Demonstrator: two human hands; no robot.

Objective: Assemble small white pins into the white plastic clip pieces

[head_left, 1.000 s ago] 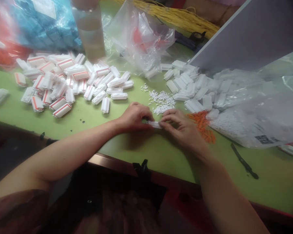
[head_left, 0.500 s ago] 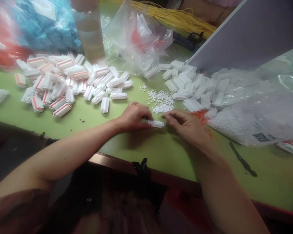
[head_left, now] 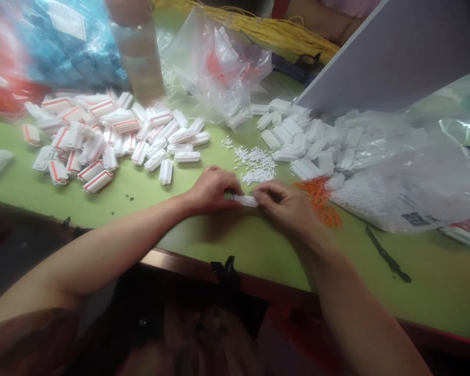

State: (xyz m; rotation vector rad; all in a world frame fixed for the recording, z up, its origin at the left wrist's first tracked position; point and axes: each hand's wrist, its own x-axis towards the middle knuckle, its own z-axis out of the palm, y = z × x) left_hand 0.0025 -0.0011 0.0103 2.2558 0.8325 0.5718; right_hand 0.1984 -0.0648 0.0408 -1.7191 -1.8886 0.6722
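Observation:
My left hand is closed around the left end of a small white plastic block, held just above the green table. The thumb and fingers of my right hand are pinched together at the block's right end. Whatever lies between those fingertips is hidden or too small to name. Just beyond my hands is a loose pile of tiny white pegs. Beside my right hand lies a heap of small orange pieces.
Many white blocks with orange stripes are heaped at left. Plain white blocks and a clear bag lie at right. A dark blade-like tool rests near the front edge. Behind stand a bottle and a grey panel.
My right hand has moved left, from a short gap away to the right end of the white block. More of the orange pieces now shows. The view has shifted slightly.

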